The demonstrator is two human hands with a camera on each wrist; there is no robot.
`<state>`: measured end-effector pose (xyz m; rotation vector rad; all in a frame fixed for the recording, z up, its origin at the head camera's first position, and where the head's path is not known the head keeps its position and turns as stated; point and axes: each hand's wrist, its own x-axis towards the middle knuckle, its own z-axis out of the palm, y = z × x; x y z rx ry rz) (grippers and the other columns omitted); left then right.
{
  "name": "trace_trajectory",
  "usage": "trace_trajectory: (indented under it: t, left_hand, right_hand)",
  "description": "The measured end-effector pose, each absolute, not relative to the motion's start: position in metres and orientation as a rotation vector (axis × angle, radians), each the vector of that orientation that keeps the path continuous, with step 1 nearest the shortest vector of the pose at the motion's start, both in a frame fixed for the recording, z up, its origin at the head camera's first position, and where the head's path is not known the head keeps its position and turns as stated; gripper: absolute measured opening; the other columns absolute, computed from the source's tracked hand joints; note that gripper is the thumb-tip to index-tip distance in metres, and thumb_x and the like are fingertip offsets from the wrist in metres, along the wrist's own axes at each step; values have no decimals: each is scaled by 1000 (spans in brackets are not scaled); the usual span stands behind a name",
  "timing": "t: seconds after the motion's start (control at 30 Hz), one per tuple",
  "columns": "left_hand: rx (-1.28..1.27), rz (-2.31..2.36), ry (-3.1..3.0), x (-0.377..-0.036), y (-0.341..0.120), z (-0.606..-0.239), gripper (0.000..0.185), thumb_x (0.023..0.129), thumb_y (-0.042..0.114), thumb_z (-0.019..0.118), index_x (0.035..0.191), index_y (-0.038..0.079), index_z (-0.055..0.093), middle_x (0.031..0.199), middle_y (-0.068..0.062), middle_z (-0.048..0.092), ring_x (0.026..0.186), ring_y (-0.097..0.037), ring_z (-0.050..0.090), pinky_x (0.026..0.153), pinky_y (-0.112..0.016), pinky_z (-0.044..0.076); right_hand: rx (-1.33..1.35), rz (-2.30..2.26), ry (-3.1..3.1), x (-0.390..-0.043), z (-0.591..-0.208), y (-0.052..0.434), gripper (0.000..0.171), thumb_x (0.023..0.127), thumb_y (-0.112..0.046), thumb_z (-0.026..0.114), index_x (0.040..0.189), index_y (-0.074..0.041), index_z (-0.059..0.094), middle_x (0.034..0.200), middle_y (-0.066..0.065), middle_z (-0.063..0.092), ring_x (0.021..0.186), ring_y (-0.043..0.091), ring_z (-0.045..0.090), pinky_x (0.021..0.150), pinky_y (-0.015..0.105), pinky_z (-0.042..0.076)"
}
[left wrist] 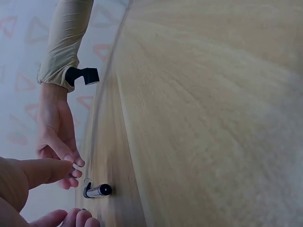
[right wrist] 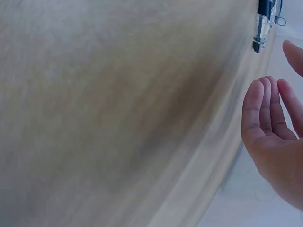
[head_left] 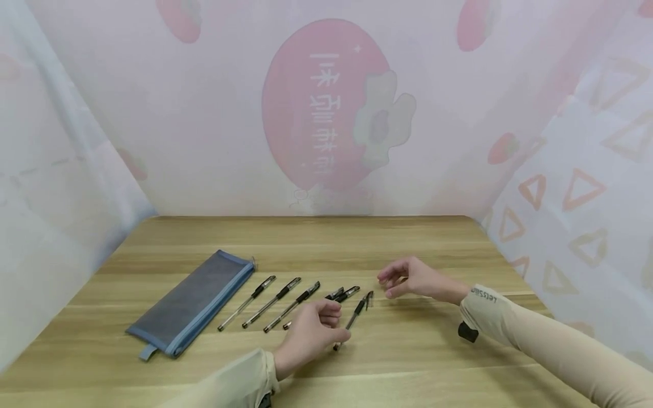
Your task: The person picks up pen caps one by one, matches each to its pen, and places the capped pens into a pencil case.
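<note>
My left hand (head_left: 312, 333) is over the row of pens, thumb and fingers parted with nothing between them. Its thumb overlaps the lower part of the rightmost black pen (head_left: 359, 308) in the head view. From the left wrist, that pen's dark end (left wrist: 105, 189) appears just beyond the parted fingertips. To the right of this pen is my right hand (head_left: 415, 279), fingers loosely bent, thumb apart, holding nothing. Several more black pens (head_left: 282, 297) lie side by side on the wooden table, slanting up to the right. My left hand partly hides two of them.
A flat blue-grey zippered pencil case (head_left: 196, 294) lies left of the pens, with a fabric tab (head_left: 148, 352) at its near end. Pale printed curtains stand behind and beside the wooden table (head_left: 326, 238).
</note>
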<state>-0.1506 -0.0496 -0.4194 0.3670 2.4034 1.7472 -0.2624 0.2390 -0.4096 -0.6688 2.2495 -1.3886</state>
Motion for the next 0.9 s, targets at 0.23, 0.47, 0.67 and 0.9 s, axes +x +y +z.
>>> trace_trajectory:
  t: [0.23, 0.47, 0.67, 0.9]
  left_hand:
    - [406, 1631, 2426, -151, -43, -419, 57, 68, 7, 89, 118, -5, 64, 110, -9, 66, 98, -25, 62, 86, -41, 52]
    - [456, 1569, 2480, -149, -48, -420, 57, 61, -9, 83, 114, -4, 65, 101, -6, 65, 91, -22, 61, 80, -34, 53]
    - [489, 1558, 2525, -149, -55, -421, 48, 61, -16, 74, 107, -5, 67, 94, -6, 65, 85, -21, 60, 73, -29, 52]
    - [595, 1512, 2613, -152, -58, -422, 27, 67, -15, 73, 92, -5, 70, 83, -5, 66, 74, -19, 63, 65, -23, 53]
  right_hand:
    - [-645, -1411, 2219, -260, -414, 235, 45, 77, 2, 81, 118, 9, 63, 111, 22, 66, 97, 33, 64, 83, 35, 56]
    - [-627, -1428, 2212, -258, -416, 235, 43, 77, 3, 81, 116, 8, 64, 109, 20, 67, 95, 32, 64, 82, 34, 56]
    - [-620, -1436, 2212, -259, -418, 237, 37, 79, 3, 79, 113, 7, 65, 107, 20, 67, 93, 33, 64, 81, 34, 56]
    - [-591, -1423, 2225, -260, -419, 237, 30, 83, -4, 78, 109, 6, 67, 104, 19, 68, 90, 29, 65, 79, 34, 56]
